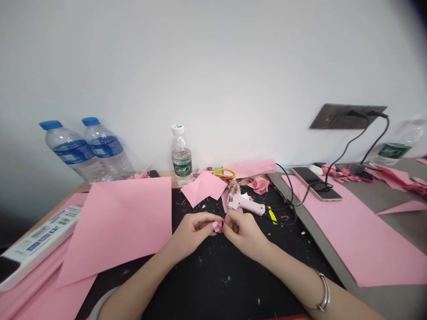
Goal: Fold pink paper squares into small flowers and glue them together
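Between my two hands is a small folded piece of pink paper, held over the black mat. My left hand pinches it from the left with thumb and fingers. My right hand is curled closed against its right side, the fingertips touching the paper. Just beyond my hands lies a white glue gun with a smudged nozzle end. Cut pink paper pieces and a folded pink paper flower are close to it.
Large pink sheets lie left, beside a long white box. Water bottles stand along the wall. More pink paper, a phone and black cables from a wall socket are at right. Yellow-handled scissors lie behind.
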`<control>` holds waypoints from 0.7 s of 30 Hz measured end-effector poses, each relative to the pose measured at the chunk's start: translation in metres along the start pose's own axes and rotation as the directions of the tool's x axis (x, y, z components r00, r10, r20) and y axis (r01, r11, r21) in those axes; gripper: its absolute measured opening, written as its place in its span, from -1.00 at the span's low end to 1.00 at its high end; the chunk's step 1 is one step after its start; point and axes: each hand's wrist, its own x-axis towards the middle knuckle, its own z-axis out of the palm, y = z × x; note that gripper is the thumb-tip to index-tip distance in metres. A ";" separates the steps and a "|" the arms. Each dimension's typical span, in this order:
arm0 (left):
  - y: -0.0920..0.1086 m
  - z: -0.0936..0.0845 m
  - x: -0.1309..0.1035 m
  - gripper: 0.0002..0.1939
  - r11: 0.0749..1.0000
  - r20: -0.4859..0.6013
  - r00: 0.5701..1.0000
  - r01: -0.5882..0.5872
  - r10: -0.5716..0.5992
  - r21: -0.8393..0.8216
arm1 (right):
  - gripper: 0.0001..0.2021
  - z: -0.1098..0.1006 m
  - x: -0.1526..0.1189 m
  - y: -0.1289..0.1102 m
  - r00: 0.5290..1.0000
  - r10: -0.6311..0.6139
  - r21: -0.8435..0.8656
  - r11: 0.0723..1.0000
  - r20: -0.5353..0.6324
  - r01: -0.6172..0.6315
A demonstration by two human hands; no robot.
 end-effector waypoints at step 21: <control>-0.001 0.000 0.006 -0.86 0.991 -0.070 0.994 0.073 -0.081 -0.109 | -0.79 -0.002 0.002 0.004 0.994 -0.063 -0.067 0.996 -0.092 0.057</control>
